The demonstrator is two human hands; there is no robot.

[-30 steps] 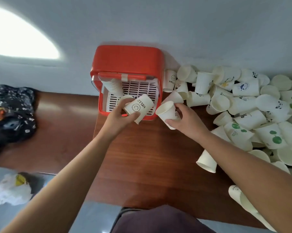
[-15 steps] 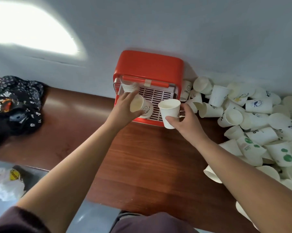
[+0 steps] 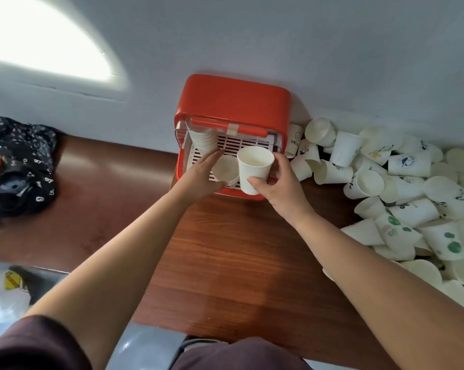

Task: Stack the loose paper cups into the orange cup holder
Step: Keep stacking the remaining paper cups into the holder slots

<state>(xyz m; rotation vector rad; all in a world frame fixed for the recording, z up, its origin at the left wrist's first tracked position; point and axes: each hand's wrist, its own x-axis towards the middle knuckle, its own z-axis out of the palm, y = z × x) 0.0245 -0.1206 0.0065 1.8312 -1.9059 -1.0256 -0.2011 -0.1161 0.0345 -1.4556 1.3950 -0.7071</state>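
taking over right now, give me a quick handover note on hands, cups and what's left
Left hand holds a tilted cup in front of the stack already in the orange holder.
Right hand holds an upright cup at the holder's front.
Done: one stack sits in the holder's left side.
Left: nest both held cups, then the pile of loose cups on the table to the right.

Holder (image 3: 233, 102) glossy plastic; cups (image 3: 409, 164) matt paper, prob.
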